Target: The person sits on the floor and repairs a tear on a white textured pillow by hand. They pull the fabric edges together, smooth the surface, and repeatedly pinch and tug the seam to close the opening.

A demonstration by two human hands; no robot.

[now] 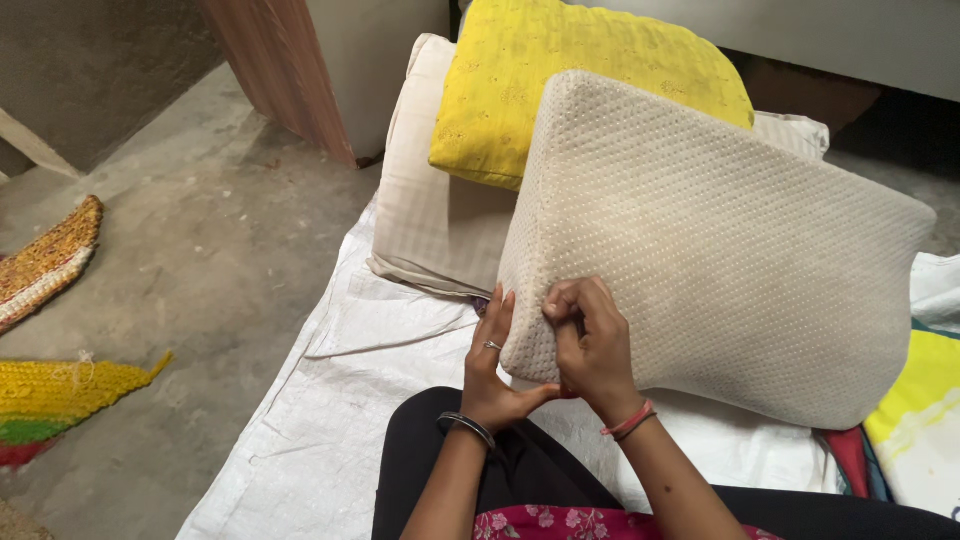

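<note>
1. The cream dotted pillow (700,250) stands tilted on the white woven sheet (340,400), leaning toward the person so the near corner is easy to reach.
2. The right hand (592,345) pinches the pillow's near corner, fingers squeezed shut on the cloth.
3. The left hand (492,360) presses flat against the pillow's left edge, fingers straight, holding it steady.
4. Behind the pillow a yellow cushion (560,70) rests on a pale striped pillow (430,200), stacked out of the way.
5. Left of the pillow, on the bare floor, lie two woven mats (50,400).
6. Right of the pillow, bright folded cloths (915,420) peek out.
</note>
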